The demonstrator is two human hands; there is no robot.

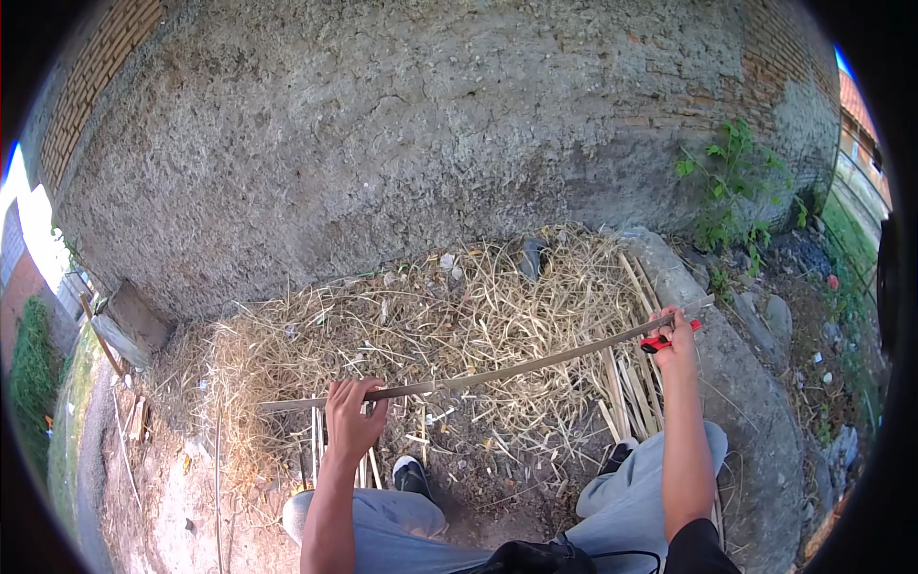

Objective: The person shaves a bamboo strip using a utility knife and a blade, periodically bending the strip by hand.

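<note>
A long, thin bamboo strip (535, 364) stretches across in front of me, bowed slightly and rising toward the right. My left hand (354, 421) is closed around it near its left end, with a short length sticking out beyond the fingers. Near the other end, my right hand (675, 340) grips the strip too. A red and black tool (656, 343) is held in that same hand; the fingers cover most of it, so its kind cannot be made out. Below the strip lies a thick heap of pale shavings (516, 306).
A rough grey wall (402, 143) rises behind the heap. Cut bamboo strips (631, 392) lie beside my right knee. At the right are a stone slab (755, 450) and a green plant (732, 182). A dark shoe-like object (533, 258) rests on the shavings.
</note>
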